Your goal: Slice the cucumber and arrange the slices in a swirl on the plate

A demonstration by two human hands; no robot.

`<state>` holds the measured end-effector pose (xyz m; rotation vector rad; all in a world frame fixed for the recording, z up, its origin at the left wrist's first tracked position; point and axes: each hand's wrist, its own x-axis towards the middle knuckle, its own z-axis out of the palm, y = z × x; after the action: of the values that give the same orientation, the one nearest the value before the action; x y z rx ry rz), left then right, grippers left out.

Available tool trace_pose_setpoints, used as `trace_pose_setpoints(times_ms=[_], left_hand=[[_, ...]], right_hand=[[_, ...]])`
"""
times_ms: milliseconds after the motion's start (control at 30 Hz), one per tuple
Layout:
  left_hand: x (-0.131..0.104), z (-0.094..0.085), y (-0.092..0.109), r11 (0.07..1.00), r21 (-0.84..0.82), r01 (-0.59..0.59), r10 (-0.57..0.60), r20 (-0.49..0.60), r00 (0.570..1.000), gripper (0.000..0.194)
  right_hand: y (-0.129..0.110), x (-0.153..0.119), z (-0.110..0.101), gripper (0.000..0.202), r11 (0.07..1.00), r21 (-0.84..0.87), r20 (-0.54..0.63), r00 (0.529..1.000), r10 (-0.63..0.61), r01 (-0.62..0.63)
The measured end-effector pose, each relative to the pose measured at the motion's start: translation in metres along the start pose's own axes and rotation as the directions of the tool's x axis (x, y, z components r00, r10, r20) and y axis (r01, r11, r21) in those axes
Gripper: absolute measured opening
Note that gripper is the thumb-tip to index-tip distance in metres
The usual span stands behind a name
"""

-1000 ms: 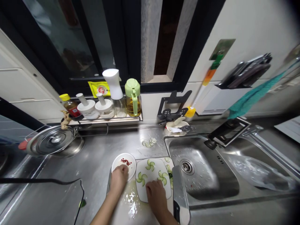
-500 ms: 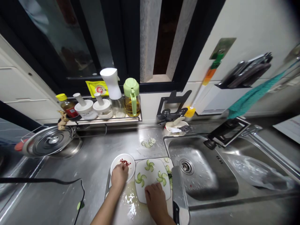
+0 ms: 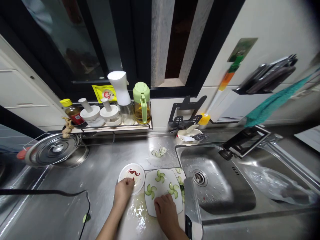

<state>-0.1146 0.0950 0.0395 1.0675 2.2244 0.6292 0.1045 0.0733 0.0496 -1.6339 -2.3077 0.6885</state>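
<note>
Over the near edge of a round white dish point(image 3: 141, 181), my left hand point(image 3: 123, 192) has its fingertips pinched together. A small red piece shows at their tips, and several red pieces point(image 3: 134, 172), like goji berries, lie in the dish. To its right is a square white plate point(image 3: 157, 188). Thin green cucumber slices are fanned on it as pinwheels: one at the top point(image 3: 160, 176), one at the left point(image 3: 150, 190) and one at the right point(image 3: 173, 190). My right hand point(image 3: 166, 209) rests curled at the plate's near edge; whatever its fingers hold is hidden.
A cleaver point(image 3: 192, 196) lies along the right side of the cutting board point(image 3: 140, 213), beside the sink point(image 3: 215, 180). Cucumber scraps point(image 3: 159, 152) lie behind the plate. A lidded pan point(image 3: 57, 150) stands left, below a rack of seasoning jars point(image 3: 110, 115). A black cord point(image 3: 45, 192) crosses the counter.
My left hand has drawn back from the middle of the dish to its near left edge, leaving the red pieces in fuller view. My right hand has stayed in place.
</note>
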Motion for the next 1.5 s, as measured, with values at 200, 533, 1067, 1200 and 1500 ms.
trace_pose_setpoints(times_ms=[200, 533, 1067, 1200, 1500], left_hand=[[-0.024, 0.006, 0.001, 0.988, -0.143, -0.05, 0.067, 0.112, 0.991, 0.035], [-0.059, 0.038, 0.029, 0.97, -0.176, -0.167, 0.196, 0.165, 0.967, 0.031], [-0.059, 0.052, 0.029, 0.976, -0.17, -0.135, 0.162, 0.155, 0.975, 0.033], [-0.058, 0.052, 0.029, 0.978, -0.161, -0.133, 0.158, 0.151, 0.976, 0.032], [-0.056, 0.047, 0.023, 0.972, -0.213, -0.098, 0.138, 0.186, 0.973, 0.024]], right_hand=[[0.002, 0.004, -0.007, 0.019, 1.0, -0.011, -0.004, 1.0, 0.029, -0.029], [0.005, 0.009, -0.003, 0.018, 0.999, -0.018, -0.03, 0.998, 0.049, -0.049], [-0.002, 0.02, 0.002, 0.025, 0.999, 0.004, -0.025, 0.999, -0.032, 0.032], [-0.003, 0.023, 0.002, 0.026, 1.0, -0.009, 0.014, 1.0, -0.01, 0.01], [-0.001, 0.025, 0.004, 0.026, 1.0, 0.001, 0.008, 1.0, -0.017, 0.017]])
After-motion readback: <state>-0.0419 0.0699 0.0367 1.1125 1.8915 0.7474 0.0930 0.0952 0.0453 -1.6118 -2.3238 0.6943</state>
